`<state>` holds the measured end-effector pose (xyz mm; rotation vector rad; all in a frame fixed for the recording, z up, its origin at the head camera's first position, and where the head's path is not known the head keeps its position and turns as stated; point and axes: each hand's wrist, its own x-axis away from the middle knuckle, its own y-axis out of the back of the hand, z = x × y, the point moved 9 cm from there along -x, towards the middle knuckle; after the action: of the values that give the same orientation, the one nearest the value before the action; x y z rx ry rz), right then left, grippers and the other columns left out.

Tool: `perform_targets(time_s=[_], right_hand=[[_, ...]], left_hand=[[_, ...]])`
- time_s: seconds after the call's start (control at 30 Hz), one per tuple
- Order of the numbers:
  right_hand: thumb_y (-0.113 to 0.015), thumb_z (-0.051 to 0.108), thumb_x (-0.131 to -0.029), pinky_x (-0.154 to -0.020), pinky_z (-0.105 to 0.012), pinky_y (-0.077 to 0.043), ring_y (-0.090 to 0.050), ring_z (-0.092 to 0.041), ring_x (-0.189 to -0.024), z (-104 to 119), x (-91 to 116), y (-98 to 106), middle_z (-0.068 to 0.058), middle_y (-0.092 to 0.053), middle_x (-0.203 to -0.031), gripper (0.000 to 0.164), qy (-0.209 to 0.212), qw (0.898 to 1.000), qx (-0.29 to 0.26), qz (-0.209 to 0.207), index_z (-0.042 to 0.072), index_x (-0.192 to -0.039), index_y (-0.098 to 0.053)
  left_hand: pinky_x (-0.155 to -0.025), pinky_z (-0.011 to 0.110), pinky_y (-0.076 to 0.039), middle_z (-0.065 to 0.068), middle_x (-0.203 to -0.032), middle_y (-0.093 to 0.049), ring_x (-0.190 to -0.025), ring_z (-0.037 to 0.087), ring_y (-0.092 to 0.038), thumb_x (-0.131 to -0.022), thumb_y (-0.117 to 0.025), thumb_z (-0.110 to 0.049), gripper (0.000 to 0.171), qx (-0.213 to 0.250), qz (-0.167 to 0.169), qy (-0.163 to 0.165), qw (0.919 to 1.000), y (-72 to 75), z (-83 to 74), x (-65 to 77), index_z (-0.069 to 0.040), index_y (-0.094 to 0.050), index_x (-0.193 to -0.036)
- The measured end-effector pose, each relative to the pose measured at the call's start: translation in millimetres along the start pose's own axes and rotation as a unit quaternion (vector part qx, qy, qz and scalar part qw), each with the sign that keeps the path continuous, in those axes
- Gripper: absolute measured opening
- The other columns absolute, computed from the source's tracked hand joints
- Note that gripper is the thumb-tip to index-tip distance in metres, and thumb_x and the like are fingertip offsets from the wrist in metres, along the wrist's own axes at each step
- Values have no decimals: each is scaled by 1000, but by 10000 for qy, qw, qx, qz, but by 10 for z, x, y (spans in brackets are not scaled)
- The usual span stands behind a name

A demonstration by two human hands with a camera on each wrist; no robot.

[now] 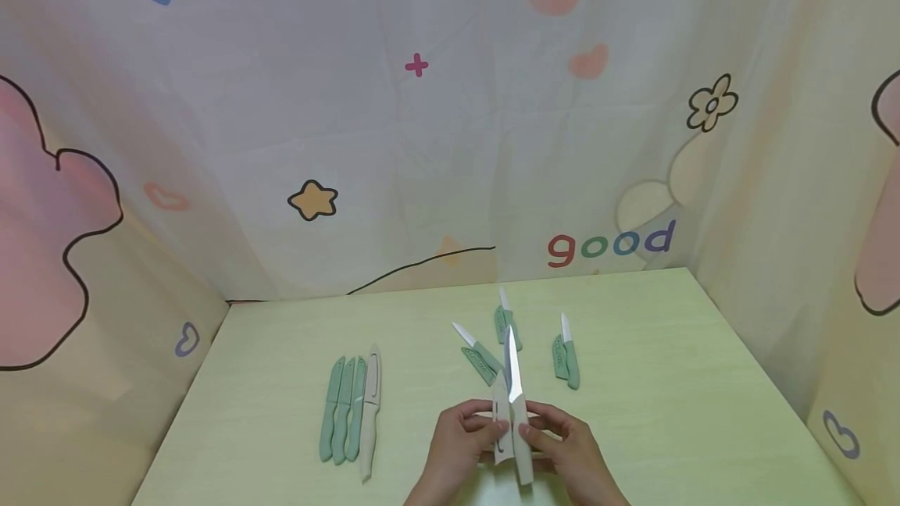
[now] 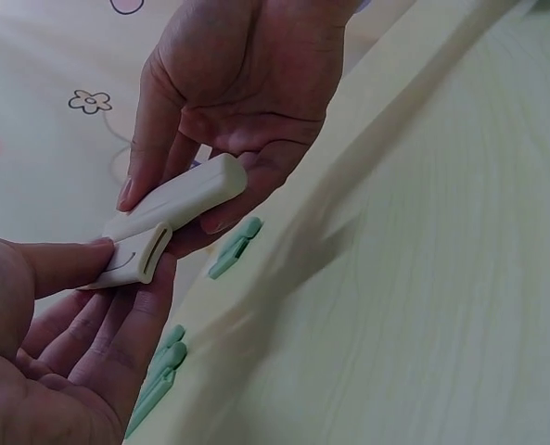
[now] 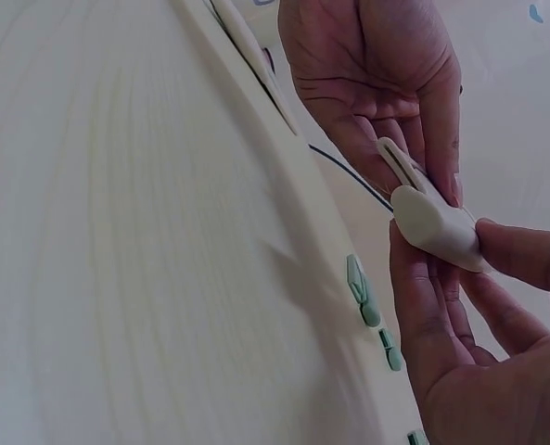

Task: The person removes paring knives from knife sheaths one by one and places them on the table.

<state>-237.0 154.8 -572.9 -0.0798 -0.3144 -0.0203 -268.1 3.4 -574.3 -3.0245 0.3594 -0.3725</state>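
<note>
Above the table's near edge, my left hand (image 1: pixel 458 441) pinches a cream knife sheath (image 1: pixel 500 402) between thumb and fingers. Beside it, my right hand (image 1: pixel 568 447) grips the cream handle of a bare-bladed knife (image 1: pixel 522 443), blade pointing up and away. Sheath and knife are side by side, the blade outside the sheath. The left wrist view shows the sheath's slotted end (image 2: pixel 154 255) close against the knife handle (image 2: pixel 196 190). From the right wrist view, the handle's rounded butt (image 3: pixel 418 215) faces the camera, with the right thumb and fingers around the handle.
Three green sheathed knives (image 1: pixel 343 410) and a cream sheathed knife (image 1: pixel 370 412) lie in a row on the left. Farther back lie green paring knives (image 1: pixel 571 361), blades bare, with green sheaths (image 1: pixel 559 358) beside them. A printed curtain (image 1: pixel 422 139) hangs behind the table (image 1: pixel 668 412).
</note>
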Motion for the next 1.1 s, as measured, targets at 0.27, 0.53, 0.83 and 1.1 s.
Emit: perform_targets(time_s=[0.27, 0.53, 0.83, 1.1], right_hand=[[-68, 21, -91, -69, -43, -62, -66, -31, -85, -35, 14, 73, -14, -66, -106, 50, -119, 9998, 82, -98, 4, -136, -52], [-67, 23, -92, -67, -43, -62, -66, -32, -84, -56, 35, 162, -15, -68, -107, 51, -46, 9999, 76, -114, 4, -136, -51], [-68, 18, -91, -67, -43, -62, -66, -30, -84, -91, 33, 303, -15, -68, -107, 49, -96, 9992, 121, -364, 4, -136, -52], [-70, 18, -89, -68, -42, -62, -66, -31, -86, -75, 54, 437, -16, -68, -108, 52, -143, 9990, 91, -423, 5, -136, -52]], left_hand=[[-54, 36, -62, 11, -83, -74, -65, 26, -67, -83, -75, -12, 26, 104, 71, 54, 9999, -90, 52, 1, -7, -68, -108], [-52, 39, -62, 11, -83, -73, -69, 25, -67, -85, -73, -12, 27, 218, 137, 68, 9996, -202, 89, -18, -7, -67, -111], [-54, 40, -62, 11, -81, -72, -71, 24, -66, -83, -73, -6, 30, 327, 271, 34, 9991, -344, 98, -46, -7, -67, -112], [-57, 39, -62, 13, -86, -72, -73, 25, -67, -81, -70, 6, 39, 366, 435, 63, 9984, -486, 108, -84, -4, -64, -118]])
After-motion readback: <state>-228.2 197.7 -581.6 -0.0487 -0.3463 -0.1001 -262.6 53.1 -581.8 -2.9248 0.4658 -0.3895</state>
